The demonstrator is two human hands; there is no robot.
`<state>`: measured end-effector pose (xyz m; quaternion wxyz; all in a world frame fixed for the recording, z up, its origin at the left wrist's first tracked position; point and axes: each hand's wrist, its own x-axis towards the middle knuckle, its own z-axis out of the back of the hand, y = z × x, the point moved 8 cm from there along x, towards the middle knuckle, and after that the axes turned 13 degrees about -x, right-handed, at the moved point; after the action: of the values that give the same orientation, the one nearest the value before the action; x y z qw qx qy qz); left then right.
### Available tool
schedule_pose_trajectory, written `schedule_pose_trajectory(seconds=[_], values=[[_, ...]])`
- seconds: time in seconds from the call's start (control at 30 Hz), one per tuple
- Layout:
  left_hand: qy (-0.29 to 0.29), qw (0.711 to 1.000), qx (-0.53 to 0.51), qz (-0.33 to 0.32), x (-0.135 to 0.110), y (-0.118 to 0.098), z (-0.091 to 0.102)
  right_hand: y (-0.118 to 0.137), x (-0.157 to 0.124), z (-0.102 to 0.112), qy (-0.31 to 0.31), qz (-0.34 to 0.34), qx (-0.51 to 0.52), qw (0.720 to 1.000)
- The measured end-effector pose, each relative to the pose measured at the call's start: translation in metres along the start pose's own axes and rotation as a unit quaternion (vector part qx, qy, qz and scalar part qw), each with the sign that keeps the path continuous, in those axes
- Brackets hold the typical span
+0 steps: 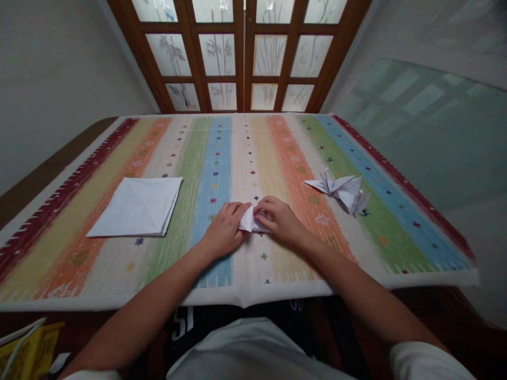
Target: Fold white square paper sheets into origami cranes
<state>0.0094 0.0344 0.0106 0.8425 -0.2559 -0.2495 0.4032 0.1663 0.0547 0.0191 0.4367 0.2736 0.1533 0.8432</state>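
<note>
A small piece of folded white paper lies at the middle of the table's near part, between my two hands. My left hand grips its left side, thumb and fingers closed on the paper. From the other side my right hand pinches the paper with curled fingers. Part of the paper is hidden behind the fingers, so its full shape does not show. Off to the right rest folded white paper cranes, close together. On the left lies a stack of square white paper sheets.
A striped, colourful tablecloth covers the table, its near edge just in front of my body. Wooden doors with glass panes stand beyond the far edge. A yellow bag is below the table at the lower left.
</note>
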Motion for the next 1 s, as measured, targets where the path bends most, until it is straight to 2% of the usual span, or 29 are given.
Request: schedule_pose_trajectory(seconds=[0.27, 0.43, 0.57, 0.67, 0.77, 1.0], values=[[0.015, 1.000, 0.013, 0.013, -0.002, -0.001, -0.006, -0.003, 0.001, 0.004, -0.050, -0.032, -0.016, 0.998], [0.012, 1.000, -0.024, 0.002, -0.001, -0.001, -0.004, -0.013, 0.000, 0.010, -0.011, -0.093, 0.064, 0.994], [-0.010, 0.999, -0.052, 0.001, 0.000, 0.003, 0.000, -0.021, -0.003, 0.010, 0.033, -0.143, 0.167, 0.975], [-0.034, 0.997, -0.061, 0.017, 0.001, 0.007, 0.002, -0.017, -0.004, 0.005, 0.087, -0.133, 0.205, 0.966], [-0.046, 0.996, -0.063, 0.031, 0.002, 0.011, 0.001, -0.010, -0.004, 0.000, 0.112, -0.111, 0.203, 0.966], [-0.019, 0.998, -0.062, 0.004, 0.002, 0.006, 0.003, -0.005, -0.006, -0.022, 0.170, -0.111, 0.244, 0.948]])
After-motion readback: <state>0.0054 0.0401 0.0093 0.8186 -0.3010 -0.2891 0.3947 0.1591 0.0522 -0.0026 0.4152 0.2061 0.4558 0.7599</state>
